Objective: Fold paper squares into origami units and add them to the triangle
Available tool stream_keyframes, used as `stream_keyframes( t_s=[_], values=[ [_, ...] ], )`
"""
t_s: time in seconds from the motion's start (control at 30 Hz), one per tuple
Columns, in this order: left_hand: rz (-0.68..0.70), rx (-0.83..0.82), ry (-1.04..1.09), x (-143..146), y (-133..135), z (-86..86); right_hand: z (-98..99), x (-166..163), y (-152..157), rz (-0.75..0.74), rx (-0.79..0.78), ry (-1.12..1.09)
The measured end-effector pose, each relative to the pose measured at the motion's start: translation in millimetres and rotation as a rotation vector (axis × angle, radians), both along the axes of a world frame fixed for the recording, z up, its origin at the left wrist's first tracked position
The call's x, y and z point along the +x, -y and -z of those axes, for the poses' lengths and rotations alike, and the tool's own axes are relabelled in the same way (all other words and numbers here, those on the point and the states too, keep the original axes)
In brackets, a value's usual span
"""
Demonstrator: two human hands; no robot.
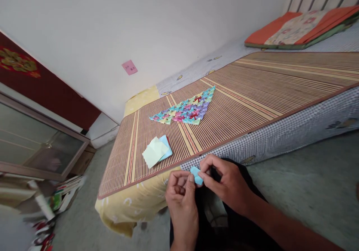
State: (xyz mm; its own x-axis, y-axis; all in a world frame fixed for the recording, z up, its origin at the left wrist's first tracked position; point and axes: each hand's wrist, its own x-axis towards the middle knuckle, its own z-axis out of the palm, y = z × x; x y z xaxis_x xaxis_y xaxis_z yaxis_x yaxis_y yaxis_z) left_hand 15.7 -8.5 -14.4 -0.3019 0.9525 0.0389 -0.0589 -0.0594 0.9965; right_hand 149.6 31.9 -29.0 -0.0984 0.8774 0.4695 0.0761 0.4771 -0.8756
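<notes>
A small folded piece of blue paper (196, 175) is pinched between both hands, just off the bed's front edge. My left hand (182, 195) grips its left side between thumb and fingers. On the other side, the thumb and forefinger of my right hand (224, 180) hold its right edge. A stack of square paper sheets (157, 151), pale green over blue, lies on the mat to the left. Beyond it rests a roughly triangular sheet of many joined folded-paper pieces (186, 108) in blue, yellow, pink, purple and red.
A striped bamboo mat (252, 79) covers the bed. Folded orange bedding (303, 28) sits at the far right. A pink note (129, 67) is stuck on the white wall. At left stand a glass-fronted cabinet (42, 139) and piled papers (66, 193) on the floor.
</notes>
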Motion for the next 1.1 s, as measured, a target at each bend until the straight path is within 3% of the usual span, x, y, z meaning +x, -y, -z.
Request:
stream_keyframes(
  t_s=[0.17, 0.27, 0.4, 0.57, 0.67, 0.83, 1.0, 1.1],
  values=[
    [0.204, -0.128, 0.011, -12, -7, -8.3, -5.8, 10, -5, -0.132, -0.076, 0.029],
    [0.237, -0.125, -0.061, -18, -11, -11.2, -9.5, 15, -9, -0.268, -0.153, 0.011],
    [0.201, -0.134, -0.039, -19, -12, -6.4, -8.5, 16, -13, -0.313, -0.283, -0.093],
    [-0.05, -0.067, 0.043, -10, -10, 4.4, -2.8, 9, -8, -0.385, -0.421, -0.045],
    [-0.062, -0.048, 0.059, -6, -9, 4.3, -2.2, 5, -3, -0.358, -0.387, -0.039],
    [0.046, -0.073, 0.019, -6, -9, -2.1, -3.2, 3, -1, -0.245, -0.227, 0.053],
    [-0.049, -0.067, 0.31, 4, -11, 5.9, -0.7, -1, 1, -0.142, -0.153, 0.026],
    [-0.031, -0.087, 0.379, 6, -13, 9.4, -0.4, -1, 1, -0.096, -0.101, 0.029]
  ],
)
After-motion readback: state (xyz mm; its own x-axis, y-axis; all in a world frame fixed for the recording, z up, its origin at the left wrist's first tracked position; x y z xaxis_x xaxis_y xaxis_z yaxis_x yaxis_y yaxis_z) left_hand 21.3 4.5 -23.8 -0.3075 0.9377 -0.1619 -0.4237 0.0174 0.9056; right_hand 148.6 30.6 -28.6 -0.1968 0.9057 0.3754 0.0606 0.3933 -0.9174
